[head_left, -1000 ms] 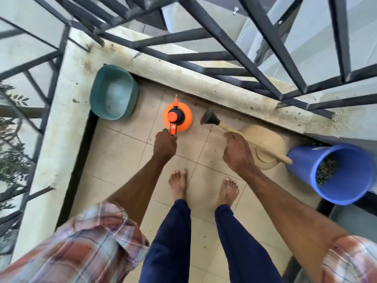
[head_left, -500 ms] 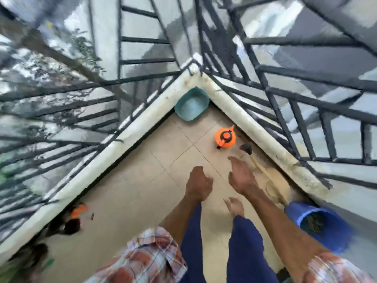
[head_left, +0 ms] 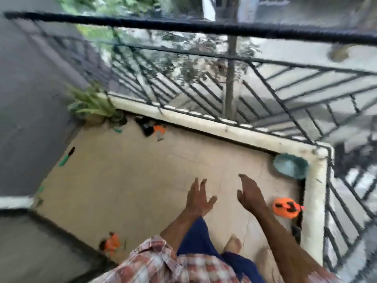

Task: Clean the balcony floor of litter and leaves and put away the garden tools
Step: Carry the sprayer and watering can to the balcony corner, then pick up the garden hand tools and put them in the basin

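**Hands.** Left hand (head_left: 199, 198) and right hand (head_left: 250, 196) hang over the tiled floor (head_left: 142, 180). The fingers are straight and spread, and both hands are empty.

**Change.** One second ago both hands were low in the corner, the left at the trigger of the orange pump sprayer (head_left: 286, 207) and the right on the watering can's spout. Both are now off those tools, and the view has swung left along the balcony.

**Stowed, by judgement.** The sprayer stands near right against the kerb. The teal basin (head_left: 290, 166) sits in the corner beyond it. The watering can is out of view.

**Outstanding.**
- A green-handled tool (head_left: 66, 157) lies at the left wall.
- An orange-and-black item (head_left: 159, 129) lies far, beside the kerb.
- Another orange item (head_left: 111, 243) lies near left.
- Blur hides what the two orange items are.
- The potted plant (head_left: 91, 105) stands in the far-left corner.

**Meaning.** The corner placement looks finished, and the scattered pieces remain to be collected.
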